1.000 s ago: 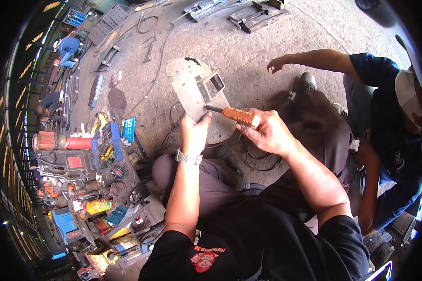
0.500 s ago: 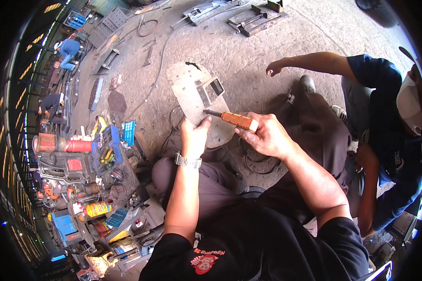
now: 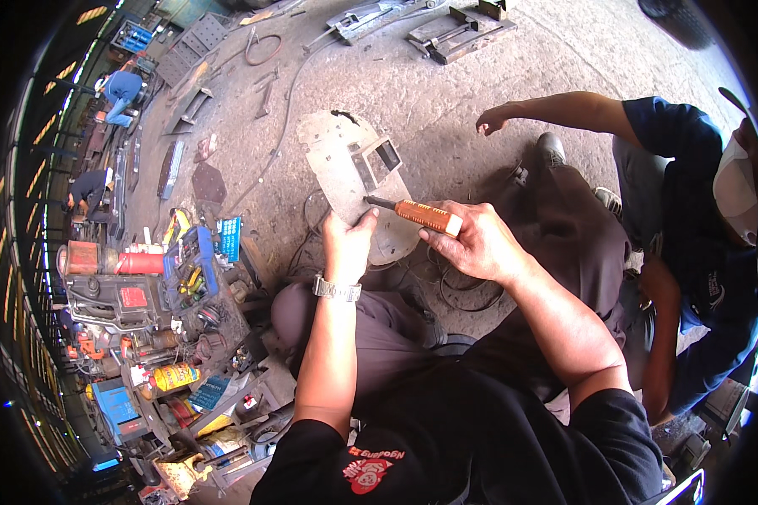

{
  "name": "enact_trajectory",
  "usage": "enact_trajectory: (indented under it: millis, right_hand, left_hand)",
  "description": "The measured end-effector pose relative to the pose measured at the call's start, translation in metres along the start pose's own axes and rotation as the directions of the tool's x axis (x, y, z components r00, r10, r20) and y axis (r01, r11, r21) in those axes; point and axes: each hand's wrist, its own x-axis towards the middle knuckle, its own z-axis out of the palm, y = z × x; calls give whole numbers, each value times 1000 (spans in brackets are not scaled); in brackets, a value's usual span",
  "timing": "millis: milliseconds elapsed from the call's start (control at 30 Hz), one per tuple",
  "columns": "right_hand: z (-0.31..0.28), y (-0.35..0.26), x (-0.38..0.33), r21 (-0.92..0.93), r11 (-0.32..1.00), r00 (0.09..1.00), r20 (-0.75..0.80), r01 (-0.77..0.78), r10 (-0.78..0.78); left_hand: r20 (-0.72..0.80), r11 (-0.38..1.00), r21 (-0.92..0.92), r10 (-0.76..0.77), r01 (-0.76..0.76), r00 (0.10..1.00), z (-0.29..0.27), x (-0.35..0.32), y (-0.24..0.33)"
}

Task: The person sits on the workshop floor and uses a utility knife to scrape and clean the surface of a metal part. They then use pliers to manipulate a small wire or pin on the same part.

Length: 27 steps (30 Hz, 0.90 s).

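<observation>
My left hand [image 3: 348, 242] grips the near edge of a worn, pale welding shield [image 3: 332, 167], thumb on top and the other fingers hidden beneath. A raised frame with a dark rectangular window [image 3: 388, 156] stands out from the shield's right side. In my right hand [image 3: 478, 246] is a screwdriver [image 3: 425, 216] with an orange-brown handle, held sideways. Its dark shaft points left, and the tip meets the shield beside the frame, just above my left thumb. Whether a screw sits under the tip is too small to make out.
A co-worker [image 3: 691, 227] crouches close on the right, one arm stretched toward the shield. On the left, tools crowd around an open blue case [image 3: 191, 268] and a yellow bottle [image 3: 175, 375]. Metal frames [image 3: 459, 35] and a cable lie farther off; two people work at far left.
Almost nothing differs. The screwdriver and both hands have shifted very slightly left, with the tip still at the same spot on the shield.
</observation>
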Motion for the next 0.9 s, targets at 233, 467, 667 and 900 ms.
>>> enact_trajectory:
  millis: [233, 467, 667, 900]
  right_hand:
    - [1, 2, 0, 2, 1000, 1000, -9, 11, -11]
    - [2, 3, 1, -18, 1000, 1000, -15, 19, -19]
    - [1, 4, 1, 8, 1000, 1000, -11, 23, -23]
    - [3, 2, 1, -37, 998, 999, -27, 44, -45]
  left_hand:
    - [7, 1000, -25, -4, 4, 1000, 3, 0, 4]
    - [11, 999, -46, 2, -2, 1000, 2, 0, 4]
    - [15, 999, -52, 3, -3, 1000, 2, 1, 2]
    - [26, 996, -71, -53, 55, 998, 4, 2, 1]
